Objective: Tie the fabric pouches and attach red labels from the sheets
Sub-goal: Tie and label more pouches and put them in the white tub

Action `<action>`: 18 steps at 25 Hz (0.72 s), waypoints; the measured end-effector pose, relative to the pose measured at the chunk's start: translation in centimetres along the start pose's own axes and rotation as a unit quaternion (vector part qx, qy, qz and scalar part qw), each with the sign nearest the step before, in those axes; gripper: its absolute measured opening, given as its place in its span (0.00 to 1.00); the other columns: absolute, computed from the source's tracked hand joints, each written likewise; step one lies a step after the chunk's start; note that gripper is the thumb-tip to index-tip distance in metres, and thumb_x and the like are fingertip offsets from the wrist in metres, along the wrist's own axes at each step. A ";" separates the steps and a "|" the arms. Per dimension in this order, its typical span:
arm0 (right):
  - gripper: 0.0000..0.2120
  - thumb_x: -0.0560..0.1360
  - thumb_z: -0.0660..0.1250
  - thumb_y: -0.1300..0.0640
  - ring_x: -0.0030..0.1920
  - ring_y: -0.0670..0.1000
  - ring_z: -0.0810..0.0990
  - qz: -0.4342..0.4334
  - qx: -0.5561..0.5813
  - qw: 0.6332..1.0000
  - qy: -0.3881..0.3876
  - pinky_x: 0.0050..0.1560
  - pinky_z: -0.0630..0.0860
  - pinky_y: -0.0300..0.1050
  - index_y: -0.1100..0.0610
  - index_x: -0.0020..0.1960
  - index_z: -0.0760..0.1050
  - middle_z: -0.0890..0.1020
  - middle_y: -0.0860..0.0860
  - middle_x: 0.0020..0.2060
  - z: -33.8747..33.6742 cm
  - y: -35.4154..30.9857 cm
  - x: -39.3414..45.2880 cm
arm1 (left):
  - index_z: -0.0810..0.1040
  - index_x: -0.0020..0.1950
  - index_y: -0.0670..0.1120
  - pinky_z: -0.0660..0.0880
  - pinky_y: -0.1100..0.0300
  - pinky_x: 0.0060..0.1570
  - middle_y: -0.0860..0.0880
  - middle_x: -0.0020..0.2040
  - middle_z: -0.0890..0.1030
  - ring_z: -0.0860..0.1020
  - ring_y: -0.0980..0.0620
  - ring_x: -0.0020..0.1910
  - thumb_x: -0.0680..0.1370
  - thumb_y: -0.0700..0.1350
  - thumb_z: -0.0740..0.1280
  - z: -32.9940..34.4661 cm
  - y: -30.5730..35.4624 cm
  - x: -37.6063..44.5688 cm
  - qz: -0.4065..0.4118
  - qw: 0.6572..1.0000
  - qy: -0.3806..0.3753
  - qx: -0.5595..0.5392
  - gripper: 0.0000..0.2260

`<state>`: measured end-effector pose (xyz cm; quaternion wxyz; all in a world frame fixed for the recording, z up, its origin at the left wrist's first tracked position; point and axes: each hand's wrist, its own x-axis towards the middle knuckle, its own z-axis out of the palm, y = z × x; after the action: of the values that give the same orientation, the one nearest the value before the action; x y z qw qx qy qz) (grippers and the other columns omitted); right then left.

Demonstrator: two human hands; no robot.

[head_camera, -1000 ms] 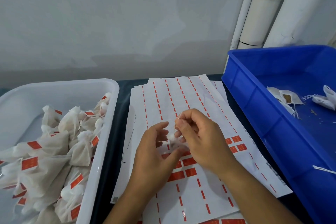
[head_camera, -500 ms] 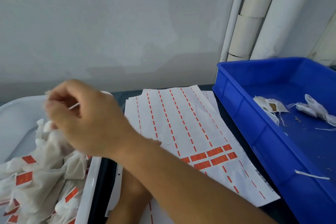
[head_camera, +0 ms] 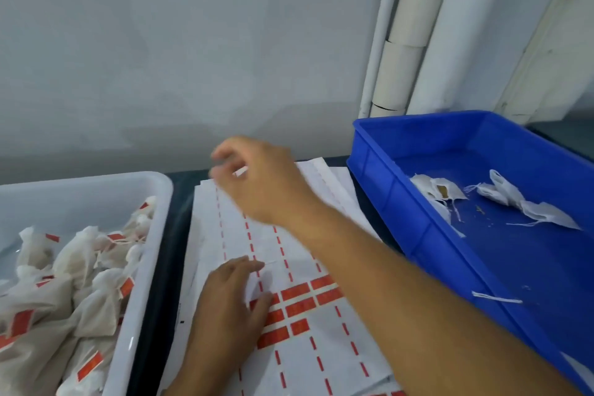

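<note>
My left hand [head_camera: 231, 296] rests flat and open on the white label sheets [head_camera: 305, 373], beside the rows of red labels [head_camera: 299, 292]. Above the far end of the sheets hovers my right hand [head_camera: 260, 180], blurred by motion and with its fingers loosely curled. A small white sliver shows at its fingertips, and whether it holds that is unclear. Several tied, labelled fabric pouches [head_camera: 90, 299] fill the white bin [head_camera: 160, 202] at the left. Flat untied pouches [head_camera: 501, 193] lie in the blue bin [head_camera: 401, 209] at the right.
A loose white string [head_camera: 496, 299] lies in the blue bin near its front wall. White pipes [head_camera: 401, 42] run up the wall behind the blue bin. A dark strip of table separates the white bin from the sheets.
Both hands worked a pouch over the sheets; my right hand carried it left to the white bin and has swung back right without it. My left hand dropped flat onto the sheets.
</note>
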<state>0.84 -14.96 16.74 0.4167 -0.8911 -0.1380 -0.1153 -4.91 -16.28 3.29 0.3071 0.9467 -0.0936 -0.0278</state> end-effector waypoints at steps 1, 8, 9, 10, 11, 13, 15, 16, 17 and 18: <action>0.10 0.80 0.68 0.55 0.54 0.54 0.83 0.029 -0.043 0.998 0.042 0.58 0.76 0.46 0.52 0.60 0.82 0.86 0.49 0.52 -2.7 1.6 0.3 | 0.72 0.67 0.61 0.71 0.54 0.70 0.59 0.72 0.73 0.71 0.58 0.68 0.77 0.60 0.71 -5.3 -7.7 -0.3 0.003 0.999 0.037 0.002 0.20; 0.13 0.79 0.65 0.62 0.59 0.62 0.81 0.271 -0.273 0.911 0.151 0.59 0.80 0.55 0.64 0.61 0.81 0.84 0.60 0.59 -20.2 13.7 -2.7 | 0.72 0.67 0.61 0.80 0.48 0.62 0.56 0.73 0.73 0.76 0.52 0.64 0.74 0.63 0.71 -5.7 -9.3 -3.8 -0.049 0.997 0.060 -0.003 0.22; 0.13 0.79 0.66 0.62 0.59 0.62 0.81 0.310 -0.300 0.893 0.128 0.59 0.80 0.55 0.64 0.62 0.81 0.84 0.60 0.60 -21.6 15.3 -3.8 | 0.72 0.67 0.60 0.80 0.47 0.61 0.55 0.73 0.73 0.77 0.52 0.64 0.74 0.62 0.71 -5.9 -10.0 -3.5 -0.057 0.997 0.055 0.000 0.23; 0.13 0.79 0.66 0.62 0.58 0.61 0.81 0.347 -0.323 0.876 0.087 0.59 0.80 0.54 0.63 0.62 0.81 0.84 0.59 0.59 -22.5 16.8 -5.0 | 0.72 0.67 0.60 0.80 0.46 0.60 0.55 0.73 0.74 0.78 0.50 0.63 0.74 0.61 0.72 -6.1 -10.3 -3.4 -0.077 0.996 0.047 -0.012 0.23; 0.12 0.79 0.68 0.61 0.55 0.60 0.82 0.387 -0.330 0.861 0.032 0.56 0.81 0.52 0.63 0.61 0.81 0.84 0.58 0.56 -23.1 18.1 -6.2 | 0.72 0.67 0.59 0.81 0.45 0.60 0.54 0.73 0.74 0.79 0.49 0.62 0.74 0.60 0.73 -6.0 -10.3 -3.4 -0.075 0.996 0.047 -0.009 0.23; 0.11 0.78 0.72 0.58 0.49 0.55 0.84 0.453 -0.272 0.846 -0.075 0.51 0.83 0.49 0.60 0.58 0.81 0.83 0.55 0.53 -23.1 20.2 -8.6 | 0.73 0.67 0.58 0.81 0.43 0.60 0.52 0.73 0.74 0.79 0.47 0.62 0.74 0.58 0.74 -5.8 -9.8 -3.6 -0.074 0.996 0.039 0.000 0.23; 0.12 0.76 0.77 0.53 0.49 0.52 0.86 0.474 -0.195 0.848 -0.134 0.52 0.85 0.49 0.56 0.55 0.81 0.84 0.53 0.54 -22.5 21.6 -10.3 | 0.73 0.67 0.57 0.80 0.42 0.61 0.51 0.73 0.74 0.79 0.46 0.62 0.75 0.56 0.74 -5.9 -9.7 -3.5 -0.081 0.996 0.033 -0.006 0.22; 0.13 0.74 0.79 0.51 0.49 0.52 0.86 0.470 -0.174 0.854 -0.139 0.53 0.85 0.50 0.55 0.54 0.80 0.84 0.53 0.53 -22.0 22.0 -10.8 | 0.74 0.66 0.56 0.79 0.41 0.61 0.51 0.73 0.74 0.79 0.46 0.62 0.75 0.56 0.74 -5.9 -9.7 -3.4 -0.084 0.996 0.030 -0.008 0.22; 0.14 0.73 0.80 0.51 0.49 0.51 0.86 0.463 -0.160 0.861 -0.136 0.54 0.85 0.49 0.54 0.54 0.80 0.85 0.53 0.51 -21.5 22.4 -11.0 | 0.74 0.66 0.56 0.79 0.41 0.61 0.51 0.73 0.75 0.79 0.46 0.62 0.75 0.56 0.75 -5.9 -9.8 -3.5 -0.084 0.996 0.030 -0.009 0.22; 0.15 0.72 0.80 0.52 0.47 0.51 0.87 0.454 -0.153 0.868 -0.132 0.52 0.85 0.48 0.53 0.54 0.79 0.85 0.53 0.49 -20.9 22.7 -10.9 | 0.74 0.66 0.56 0.79 0.41 0.61 0.51 0.72 0.75 0.79 0.46 0.62 0.75 0.55 0.75 -5.9 -9.6 -3.5 -0.086 0.996 0.031 -0.010 0.22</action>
<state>-3.50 -46.78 10.17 0.2597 -0.9149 0.2470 0.1856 -6.19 -4.56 2.45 0.3155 0.9486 -0.0016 -0.0260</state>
